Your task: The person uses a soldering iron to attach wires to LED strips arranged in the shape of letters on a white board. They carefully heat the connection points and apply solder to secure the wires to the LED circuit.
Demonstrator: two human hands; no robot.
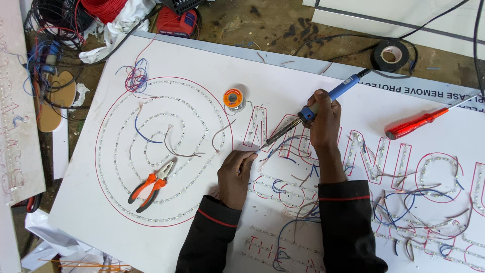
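White sign board (166, 60), flat and smooth, lying on a stained brown worktop (262, 23); its face carries red-outlined rings and letter shapes filled with rows of small clear lights, joined by loose blue, red and brown wires. Right hand (323, 119) clenched around the blue handle of a soldering iron (308, 112), the metal tip slanting down to the board beside the left fingertips. Left hand (236, 174) pinches a thin wire against the board. Solder spool (234, 98), orange-capped, stands above them. Orange-handled pliers (151, 185) lie inside the rings. Red screwdriver (417, 123) lies right; black tape roll (391, 54) off the board.
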